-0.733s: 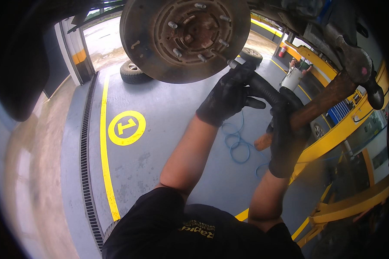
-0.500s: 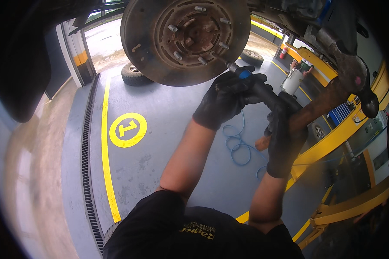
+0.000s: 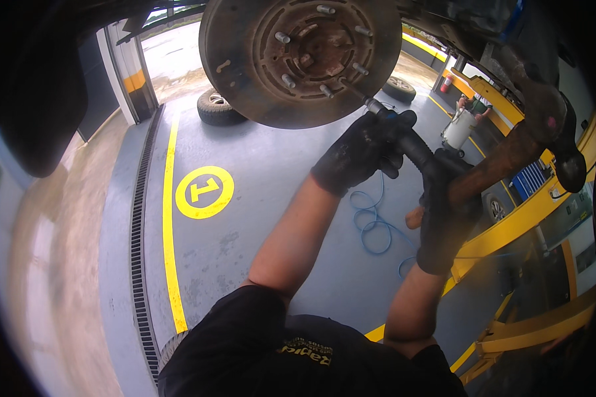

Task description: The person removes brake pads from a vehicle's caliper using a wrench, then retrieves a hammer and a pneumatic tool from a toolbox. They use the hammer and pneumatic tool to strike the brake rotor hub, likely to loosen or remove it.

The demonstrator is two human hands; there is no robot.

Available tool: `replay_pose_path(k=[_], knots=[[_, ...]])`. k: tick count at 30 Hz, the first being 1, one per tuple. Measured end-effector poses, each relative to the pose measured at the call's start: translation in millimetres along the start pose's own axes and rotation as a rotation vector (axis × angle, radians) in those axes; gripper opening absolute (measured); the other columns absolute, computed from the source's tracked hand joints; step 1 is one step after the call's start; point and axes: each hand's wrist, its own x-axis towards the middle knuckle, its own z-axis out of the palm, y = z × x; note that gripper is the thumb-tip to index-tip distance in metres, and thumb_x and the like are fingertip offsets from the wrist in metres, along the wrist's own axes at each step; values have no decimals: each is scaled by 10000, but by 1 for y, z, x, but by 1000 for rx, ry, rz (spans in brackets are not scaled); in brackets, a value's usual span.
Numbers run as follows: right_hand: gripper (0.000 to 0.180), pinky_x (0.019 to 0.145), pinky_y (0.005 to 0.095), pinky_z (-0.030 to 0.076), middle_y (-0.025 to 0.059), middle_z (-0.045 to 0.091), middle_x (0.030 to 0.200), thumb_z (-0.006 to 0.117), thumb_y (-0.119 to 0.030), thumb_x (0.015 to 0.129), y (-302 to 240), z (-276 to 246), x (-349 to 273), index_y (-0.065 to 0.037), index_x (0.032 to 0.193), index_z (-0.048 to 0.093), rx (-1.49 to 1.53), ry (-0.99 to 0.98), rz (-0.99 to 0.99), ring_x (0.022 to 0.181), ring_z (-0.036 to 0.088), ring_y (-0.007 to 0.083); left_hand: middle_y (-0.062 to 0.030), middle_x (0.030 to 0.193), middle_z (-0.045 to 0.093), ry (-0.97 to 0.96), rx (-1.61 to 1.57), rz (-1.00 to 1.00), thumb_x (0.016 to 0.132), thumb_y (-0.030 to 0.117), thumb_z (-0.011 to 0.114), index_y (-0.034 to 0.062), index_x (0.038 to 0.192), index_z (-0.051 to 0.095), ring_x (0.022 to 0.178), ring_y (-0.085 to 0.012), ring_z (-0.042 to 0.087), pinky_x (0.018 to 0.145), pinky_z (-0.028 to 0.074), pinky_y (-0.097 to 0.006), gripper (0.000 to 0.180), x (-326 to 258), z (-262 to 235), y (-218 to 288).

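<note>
Punch: we see a thin dark metal punch with a black handle (image 3: 385, 118), its tip set against the face of the round rusty brake disc (image 3: 245, 86) overhead.
Left hand: our black-gloved left hand (image 3: 359, 153) is wrapped shut around the punch handle, just below the disc.
Right hand: our black-gloved right hand (image 3: 446, 212) is clenched on the brown wooden-handled hammer (image 3: 510, 155), right of the disc.
Hidden: the hammer head blurs into dark car parts; fingers are lost in the gloves.
Count: we count six wheel studs (image 3: 283, 38) on the disc, two loose tyres (image 3: 217, 108) on the floor beyond it, one blue coiled hose (image 3: 372, 225) below.
</note>
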Motion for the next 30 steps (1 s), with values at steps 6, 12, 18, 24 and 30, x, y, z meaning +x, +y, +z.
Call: replay_pose_path(k=[6,12,18,24,30], knots=[[327,791,341,515,135,684,999,678,-208,900,13,0,-5,35,1108,613,195,46,115,889,677,219,-128,964,684,44,-457,109,886,147,639,-13,1130,605,850,-219,689,718,572,-310,293,2,18,5],[292,694,277,508,124,667,975,648,-162,914,-8,-3,-1,38,1121,604,203,-6,18,771,653,167,-132,1061,677,135,240,141,786,-96,644,-31,1124,600,921,-255,682,787,570,-348,347,3,11,2],[334,678,253,501,102,637,879,691,-195,882,1,-8,-1,29,1111,595,305,-18,212,753,632,138,-116,994,692,31,-621,5,852,8,640,-27,1147,593,865,-232,680,784,563,-320,301,5,21,5],[350,697,243,510,111,648,897,700,-221,877,13,2,-11,38,1085,590,276,-16,157,769,640,144,-185,1080,645,111,1307,887,980,244,511,-5,1241,544,953,-282,674,796,574,-391,362,10,-18,-10],[374,691,277,525,134,673,932,688,-235,882,11,-3,-6,46,1107,586,198,-40,62,759,669,180,-195,1064,635,-34,-160,104,936,122,557,-9,1275,518,944,-287,673,757,593,-353,366,2,-8,-12]])
